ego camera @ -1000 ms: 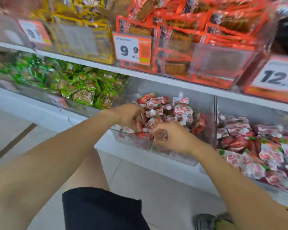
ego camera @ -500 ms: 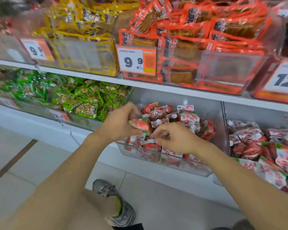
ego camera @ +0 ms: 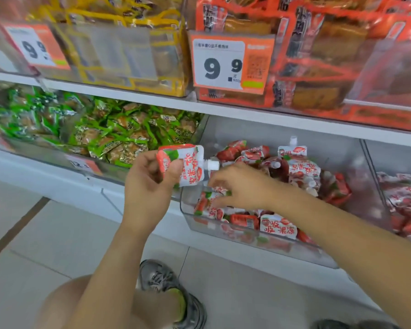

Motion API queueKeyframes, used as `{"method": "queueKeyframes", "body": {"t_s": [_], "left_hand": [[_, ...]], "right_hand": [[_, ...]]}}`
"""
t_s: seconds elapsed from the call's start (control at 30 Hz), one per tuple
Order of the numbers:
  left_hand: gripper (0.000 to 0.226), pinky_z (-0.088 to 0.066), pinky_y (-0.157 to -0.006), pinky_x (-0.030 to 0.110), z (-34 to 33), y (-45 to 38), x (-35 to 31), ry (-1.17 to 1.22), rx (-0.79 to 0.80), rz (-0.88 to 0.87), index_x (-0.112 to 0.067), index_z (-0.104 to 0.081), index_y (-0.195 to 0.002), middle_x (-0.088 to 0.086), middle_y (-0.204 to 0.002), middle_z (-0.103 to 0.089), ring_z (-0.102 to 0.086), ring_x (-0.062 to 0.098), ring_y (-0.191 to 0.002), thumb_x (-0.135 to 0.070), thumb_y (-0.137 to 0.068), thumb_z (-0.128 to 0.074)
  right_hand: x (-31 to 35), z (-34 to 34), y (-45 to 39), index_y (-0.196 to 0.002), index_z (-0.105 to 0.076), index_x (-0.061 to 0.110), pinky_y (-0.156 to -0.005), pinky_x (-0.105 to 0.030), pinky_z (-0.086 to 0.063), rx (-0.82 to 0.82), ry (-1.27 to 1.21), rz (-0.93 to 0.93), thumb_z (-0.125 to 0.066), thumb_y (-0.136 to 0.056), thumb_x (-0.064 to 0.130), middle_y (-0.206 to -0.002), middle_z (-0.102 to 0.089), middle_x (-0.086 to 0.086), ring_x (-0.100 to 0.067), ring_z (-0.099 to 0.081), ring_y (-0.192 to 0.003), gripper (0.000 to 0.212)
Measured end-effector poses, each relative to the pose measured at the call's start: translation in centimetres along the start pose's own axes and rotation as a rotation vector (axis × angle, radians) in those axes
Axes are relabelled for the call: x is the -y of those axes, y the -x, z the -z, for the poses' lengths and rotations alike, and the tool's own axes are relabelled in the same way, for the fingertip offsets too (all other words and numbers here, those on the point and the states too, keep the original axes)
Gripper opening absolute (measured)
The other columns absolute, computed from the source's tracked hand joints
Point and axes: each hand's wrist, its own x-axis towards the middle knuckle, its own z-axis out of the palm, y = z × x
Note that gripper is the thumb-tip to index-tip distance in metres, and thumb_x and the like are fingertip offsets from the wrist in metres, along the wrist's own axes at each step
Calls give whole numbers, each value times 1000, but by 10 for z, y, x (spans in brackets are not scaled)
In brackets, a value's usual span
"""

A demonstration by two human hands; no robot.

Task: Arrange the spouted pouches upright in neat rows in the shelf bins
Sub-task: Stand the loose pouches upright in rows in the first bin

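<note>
While the left hand [ego camera: 150, 179] grips a sideways pouch [ego camera: 185, 166], the right hand's [ego camera: 242, 186] curled grip reaches into the bin [ego camera: 266, 243].

right hand [ego camera: 237, 186] fingertips buried among pouches in clear bin [ego camera: 259, 243]; bin [ego camera: 403, 205] at 3 o'clock cut by frame edge; price tag [ego camera: 84, 163] at 9 o'clock blurred.

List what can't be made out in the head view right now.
- Right hand fingertips: hidden behind the hand's own back, among red-and-white spouted pouches in the clear plastic bin; grip unclear.
- Neighbouring bin of red-and-white pouches: cut off by right edge.
- Small print on orange-and-white price tag: too small, blurred.
</note>
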Motion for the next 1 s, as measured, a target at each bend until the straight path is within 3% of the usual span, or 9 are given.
{"method": "queueKeyframes", "body": {"t_s": [0.07, 0.17, 0.3, 0.53, 0.67, 0.7, 0.77, 0.9, 1.0], "left_hand": [[33, -59, -79, 34, 3, -1, 3, 17, -23, -2, -12, -55, -98, 5, -93, -74, -71, 23, -93, -29, -75, -72], [39, -59, -80, 36, 5, -1, 4, 45, -45, 3, -8, -54, -100, 10, -95, -73, -71, 25, -93, -30, -74, -72], [36, -59, -76, 33, 7, -4, 4, 61, -57, 42, -12, -57, -97, 8, -97, -74, -72, 22, -92, -33, -73, -73], [26, -55, -65, 20, 4, -9, 0, 126, -112, 86, -15, -59, -89, -3, -84, -75, -73, 11, -81, -29, -73, -74], [32, -54, -64, 19, 1, -9, -2, 143, -120, 86, -15, -58, -88, 0, -86, -73, -72, 9, -80, -34, -68, -74], [32, -54, -64, 19, 0, -9, -3, 146, -118, 87, -16, -58, -88, 0, -86, -73, -72, 10, -80, -34, -68, -74], [31, -54, -64, 19, 1, -10, -2, 144, -113, 84, -16, -57, -87, 1, -86, -73, -72, 11, -81, -34, -68, -74], [29, -54, -65, 18, 3, -10, -2, 148, -102, 83, -17, -58, -87, 1, -87, -74, -72, 10, -81, -33, -69, -74], [31, -55, -66, 20, 1, -11, -1, 142, -92, 81, -15, -58, -90, 4, -90, -74, -72, 12, -83, -32, -70, -74]], "right_hand": [[-2, -8, -15, -114, -65, 20, -79, -38, -54, 94, 219, -8, -76, -70, 62, -100, -68, -2, -22, -62, -93, 62], [-7, -18, -27, -126, -58, 23, -86, -40, -51, 195, 358, -6, -70, -67, 72, -117, -60, -2, -24, -54, -109, 77], [-10, -21, -32, -140, -48, 29, -100, -42, -36, 301, 349, -19, -63, -74, 71, -135, -49, 2, -24, -39, -124, 80], [-6, -15, -33, -130, -57, 19, -94, -36, -45, 301, 91, -108, -82, -62, 60, -120, -65, 3, -20, -56, -109, 84], [-7, -15, -32, -108, -63, 21, -91, -39, -47, 321, 80, -88, -82, -65, 57, -96, -64, -1, -20, -57, -90, 59], [-7, -14, -32, -113, -62, 20, -89, -36, -45, 324, 78, -86, -82, -66, 56, -97, -63, -2, -20, -56, -92, 62], [-9, -14, -30, -121, -57, 18, -79, -32, -39, 308, 73, -80, -83, -65, 55, -104, -62, -3, -20, -54, -95, 72], [-19, -5, -17, -97, -53, 23, -56, -24, -33, 201, -103, -70, -87, -66, 44, -83, -53, 3, -8, -46, -69, 51], [-27, 0, -2, -91, -59, 23, -67, -26, -45, 120, -206, -29, -81, -76, 40, -89, -58, 4, -11, -51, -76, 32]]}}
